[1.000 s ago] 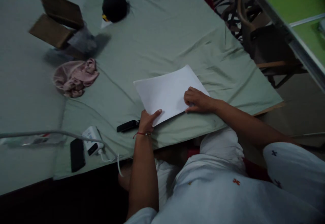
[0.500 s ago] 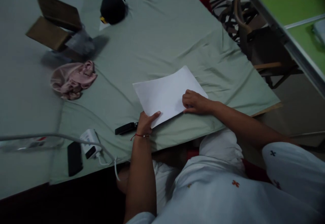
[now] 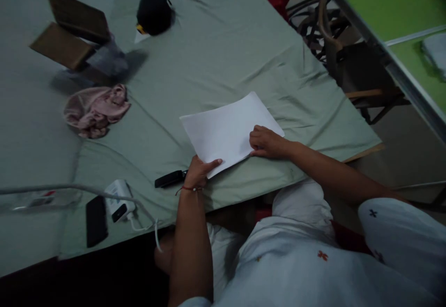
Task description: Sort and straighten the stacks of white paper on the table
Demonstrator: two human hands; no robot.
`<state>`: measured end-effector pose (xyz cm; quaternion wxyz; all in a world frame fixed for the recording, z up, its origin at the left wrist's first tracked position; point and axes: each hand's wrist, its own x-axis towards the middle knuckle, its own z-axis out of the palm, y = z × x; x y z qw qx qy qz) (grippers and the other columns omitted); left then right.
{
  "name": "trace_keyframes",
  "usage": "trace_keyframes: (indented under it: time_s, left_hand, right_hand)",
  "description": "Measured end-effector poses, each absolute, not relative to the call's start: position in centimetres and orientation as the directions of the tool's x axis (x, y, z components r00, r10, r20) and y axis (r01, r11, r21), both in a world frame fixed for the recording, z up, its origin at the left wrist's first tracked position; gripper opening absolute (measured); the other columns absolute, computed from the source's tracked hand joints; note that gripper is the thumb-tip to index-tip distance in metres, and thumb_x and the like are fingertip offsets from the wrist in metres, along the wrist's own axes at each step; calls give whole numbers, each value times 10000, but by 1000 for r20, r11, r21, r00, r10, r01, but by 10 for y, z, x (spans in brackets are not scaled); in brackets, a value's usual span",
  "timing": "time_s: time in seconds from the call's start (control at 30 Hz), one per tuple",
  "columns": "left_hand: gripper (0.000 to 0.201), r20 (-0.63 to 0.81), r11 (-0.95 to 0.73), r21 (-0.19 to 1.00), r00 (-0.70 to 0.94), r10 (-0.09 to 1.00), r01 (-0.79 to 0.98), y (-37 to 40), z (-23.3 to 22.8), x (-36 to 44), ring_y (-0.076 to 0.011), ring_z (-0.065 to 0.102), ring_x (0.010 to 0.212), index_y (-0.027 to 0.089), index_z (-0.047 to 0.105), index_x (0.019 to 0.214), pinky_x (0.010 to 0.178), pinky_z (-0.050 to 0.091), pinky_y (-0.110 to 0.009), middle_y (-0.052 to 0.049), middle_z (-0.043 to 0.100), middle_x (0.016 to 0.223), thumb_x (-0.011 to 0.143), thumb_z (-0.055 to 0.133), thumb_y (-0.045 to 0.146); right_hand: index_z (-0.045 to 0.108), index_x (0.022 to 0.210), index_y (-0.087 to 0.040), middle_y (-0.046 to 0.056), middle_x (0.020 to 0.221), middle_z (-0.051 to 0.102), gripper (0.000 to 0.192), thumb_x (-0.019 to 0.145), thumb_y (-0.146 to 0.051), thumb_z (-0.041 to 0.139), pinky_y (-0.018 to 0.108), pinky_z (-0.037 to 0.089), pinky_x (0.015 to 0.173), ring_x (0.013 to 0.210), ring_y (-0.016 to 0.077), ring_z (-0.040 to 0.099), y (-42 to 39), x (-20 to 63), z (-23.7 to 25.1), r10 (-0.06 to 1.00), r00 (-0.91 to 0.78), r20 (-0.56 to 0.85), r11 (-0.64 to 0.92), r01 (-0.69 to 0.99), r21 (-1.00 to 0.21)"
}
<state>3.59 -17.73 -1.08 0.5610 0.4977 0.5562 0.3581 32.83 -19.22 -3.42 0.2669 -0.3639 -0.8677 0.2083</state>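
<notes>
White paper (image 3: 223, 128) lies slightly curved over the cloth-covered table in front of me; I cannot tell whether it is one sheet or a stack. At its near left corner my left hand (image 3: 200, 170) grips it, thumb on top and fingers hidden below. My right hand (image 3: 263, 140) is closed at the near right edge, its fingers curled over the paper and pinching that edge. Beside my left wrist lies a black object (image 3: 170, 179) that looks like a stapler, partly hidden by the hand.
A phone (image 3: 96, 221), a white adapter (image 3: 119, 200) and a cable lie at the near left. Farther off are pink cloth (image 3: 99, 109), an open cardboard box (image 3: 66, 44) and a black cap-like object (image 3: 154, 12). A green table (image 3: 386, 0) and chairs stand at right.
My view has shifted slightly. My left thumb lies a little flatter on the paper; both hands keep their hold on it.
</notes>
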Motion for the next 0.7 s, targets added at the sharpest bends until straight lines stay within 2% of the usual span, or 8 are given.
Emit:
trace_keyframes:
  time_s: [0.1,0.17,0.27,0.43,0.57,0.7]
  left_hand:
    - [886,-282,266,954,112,953,138,-177,-12,36,-327,702,1184,115,702,1224,1113,507,-461,-140,797,1073,431,998,375]
    - [883,-298,282,950,116,948,136,-177,-12,37,-330,705,1176,109,700,1226,1111,508,-474,-146,796,1080,435,998,366]
    - [886,-306,289,948,125,944,134,-177,-12,37,-334,700,1185,106,700,1227,1112,507,-478,-148,795,1086,436,997,372]
    - [907,-310,297,945,92,946,134,-178,-5,38,-343,700,1183,111,700,1238,1100,518,-474,-145,796,1076,428,999,391]
    - [934,-305,298,949,50,951,107,-183,0,38,-340,717,1143,132,696,1257,1074,537,-466,-131,800,1059,417,1001,403]
    - [919,-296,293,948,0,955,127,-185,-3,36,-336,727,1114,128,698,1257,1054,549,-464,-131,800,1042,435,996,410]
  right_hand:
    - [573,774,-200,70,820,609,311,927,-439,699,359,364,785,861,232,464,-193,330,-34,728,-596,338,656,464,-595]
    - [584,786,-199,76,821,610,279,950,-412,660,365,374,787,857,233,466,-192,332,-35,751,-541,379,643,465,-609]
    - [600,797,-201,91,836,613,228,964,-356,615,394,384,814,862,247,461,-190,337,-37,817,-390,425,577,555,-599]
    - [625,876,-215,103,944,645,134,968,-295,570,448,394,928,936,274,490,-188,346,-34,858,-221,463,477,676,-562]
    - [625,958,-213,116,1016,654,134,983,-292,520,454,400,968,980,285,534,-188,355,-31,881,45,471,287,742,-606]
    - [638,982,-188,118,1008,665,173,955,-345,573,396,445,850,899,259,576,-187,363,-33,915,229,331,70,719,-692]
